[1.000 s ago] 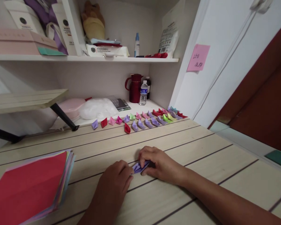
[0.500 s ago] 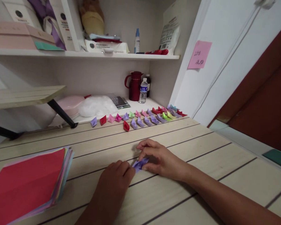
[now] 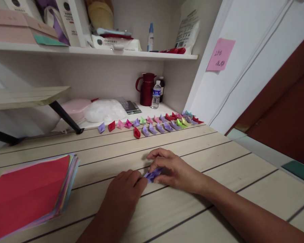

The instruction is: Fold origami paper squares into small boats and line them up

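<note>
- Left hand (image 3: pixel 125 189): fingers curled in, thumb against the index, pinching the left end of the folded purple paper (image 3: pixel 152 174).
- Right hand (image 3: pixel 173 170): fingers part-open, thumb and index straddling the paper's right end; another finger sticks out above. Can't tell if they squeeze it.
- Purple paper is between both hands, low over the worktop (image 3: pixel 218 162), in front of the boat rows; both ends part-hidden by fingers.
- Versus a second ago: right fingers more spread, index no longer pressed down over the paper; left thumb now lies flatter along its end. View dips a bit, so shelf items sit higher. Boat rows unchanged.
- Paper boats (image 3: pixel 159 127) in rows along the back edge, mixed colours; a red boat (image 3: pixel 136 133) ends the front row at left.
- Stack of coloured paper (image 3: pixel 32 192), red sheet on top, left of the left hand, well apart.
- Behind the boats: white plastic bag (image 3: pixel 105 110), dark red jug (image 3: pixel 146 91), water bottle (image 3: pixel 156 95) just beside it.
- Small raised stand (image 3: pixel 27 97) at far left, black leg on the worktop.
- Nothing stands between the hands and the boats.
</note>
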Demonstrator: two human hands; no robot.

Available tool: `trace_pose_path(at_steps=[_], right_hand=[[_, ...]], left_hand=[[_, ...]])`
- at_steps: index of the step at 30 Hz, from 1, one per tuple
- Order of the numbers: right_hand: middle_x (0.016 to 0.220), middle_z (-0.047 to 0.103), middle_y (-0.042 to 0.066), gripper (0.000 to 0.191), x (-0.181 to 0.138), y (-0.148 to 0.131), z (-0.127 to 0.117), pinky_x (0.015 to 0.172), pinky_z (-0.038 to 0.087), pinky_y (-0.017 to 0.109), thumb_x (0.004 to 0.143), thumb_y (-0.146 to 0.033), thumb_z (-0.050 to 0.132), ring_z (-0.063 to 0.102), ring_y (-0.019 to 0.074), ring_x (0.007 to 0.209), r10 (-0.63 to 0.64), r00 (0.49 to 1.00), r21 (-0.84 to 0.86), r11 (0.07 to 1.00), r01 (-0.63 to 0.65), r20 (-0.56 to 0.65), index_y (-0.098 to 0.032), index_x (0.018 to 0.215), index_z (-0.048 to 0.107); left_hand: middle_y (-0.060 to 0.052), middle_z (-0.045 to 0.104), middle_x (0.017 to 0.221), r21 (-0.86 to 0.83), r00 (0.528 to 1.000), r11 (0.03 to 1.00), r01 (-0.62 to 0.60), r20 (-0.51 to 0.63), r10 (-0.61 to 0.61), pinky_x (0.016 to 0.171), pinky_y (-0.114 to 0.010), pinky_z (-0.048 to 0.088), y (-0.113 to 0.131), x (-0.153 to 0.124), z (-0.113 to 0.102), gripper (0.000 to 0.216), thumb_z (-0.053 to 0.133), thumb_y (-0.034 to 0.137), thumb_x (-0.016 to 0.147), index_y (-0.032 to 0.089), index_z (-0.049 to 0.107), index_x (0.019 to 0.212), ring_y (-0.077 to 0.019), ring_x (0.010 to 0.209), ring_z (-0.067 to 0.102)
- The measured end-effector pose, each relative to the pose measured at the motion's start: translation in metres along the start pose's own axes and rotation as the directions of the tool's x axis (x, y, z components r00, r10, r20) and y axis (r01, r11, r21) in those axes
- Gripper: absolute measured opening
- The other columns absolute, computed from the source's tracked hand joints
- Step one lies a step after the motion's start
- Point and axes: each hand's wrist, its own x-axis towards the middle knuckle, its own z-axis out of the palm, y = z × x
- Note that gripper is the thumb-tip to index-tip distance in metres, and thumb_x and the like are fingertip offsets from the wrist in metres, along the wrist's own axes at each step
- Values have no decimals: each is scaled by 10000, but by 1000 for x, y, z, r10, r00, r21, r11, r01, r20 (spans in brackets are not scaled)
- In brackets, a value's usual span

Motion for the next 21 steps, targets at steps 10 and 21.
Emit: trace_pose_path(at_steps=[10, 21], right_hand=[[1182, 632, 86, 124, 0, 4, -1, 987, 459, 378, 839, -141, 717, 596, 229, 1145, -2, 999, -54, 999, 4, 32, -226, 928, 727], [1035, 733, 37, 117, 2, 3, 2, 936, 459, 327, 883, -151, 669, 675, 195, 999, -36, 996, -165, 985, 50, 87, -231, 950, 723]], left_hand=[[2, 626, 814, -48, 999, 999, -5, -42, 3, 622, -319, 365, 0, 0, 2, 190, 532, 70, 888, 228, 638, 889, -177, 715, 526], [4, 633, 791, -113, 997, 994, 12, -76, -20, 600, -294, 385, -2, 1, 4, 192, 521, 64, 876, 214, 632, 832, -163, 694, 544]])
